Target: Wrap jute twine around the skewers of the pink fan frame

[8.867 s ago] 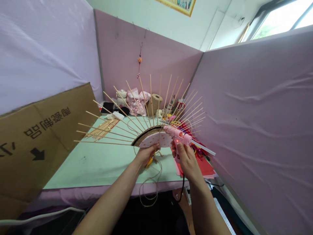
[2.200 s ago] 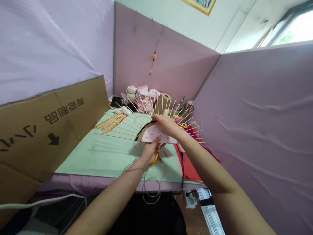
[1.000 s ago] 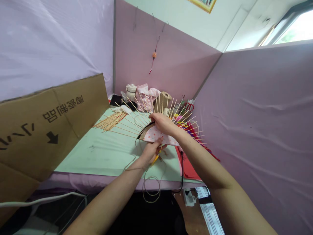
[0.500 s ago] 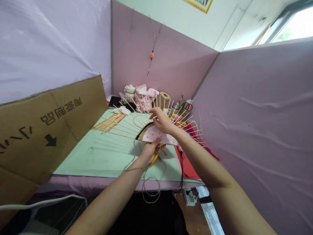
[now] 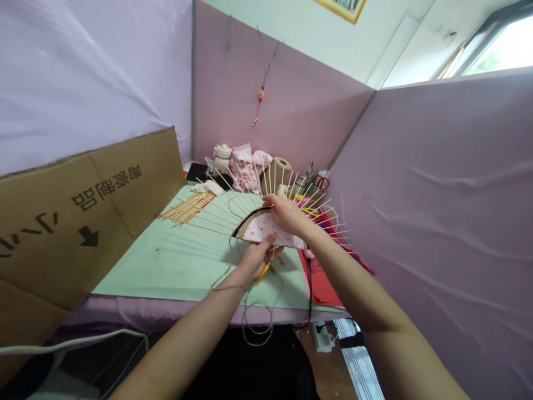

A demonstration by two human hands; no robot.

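Note:
A half-round fan frame (image 5: 262,228), pink dotted fabric on cardboard with several thin wooden sticks fanning out, is held above the green table top (image 5: 183,261). My left hand (image 5: 258,256) grips its lower edge from below, thumb on the fabric. My right hand (image 5: 287,214) lies over the top rim of the fabric piece, fingers curled and pressing where the sticks meet it. A twine cord (image 5: 256,311) hangs from the frame over the table's front edge.
A large cardboard sheet (image 5: 83,211) leans at the left. Loose sticks (image 5: 187,206) lie on the table. At the back stand a twine spool (image 5: 281,166), pink cloth (image 5: 245,164) and a white jar (image 5: 222,155). Red paper (image 5: 320,278) and a black cable (image 5: 310,294) lie at right.
Since 8.9 s ago the pink glue gun has left my right hand. Half a second ago that hand's fingers were lifted near the sticks; now they press down on the fan's top rim.

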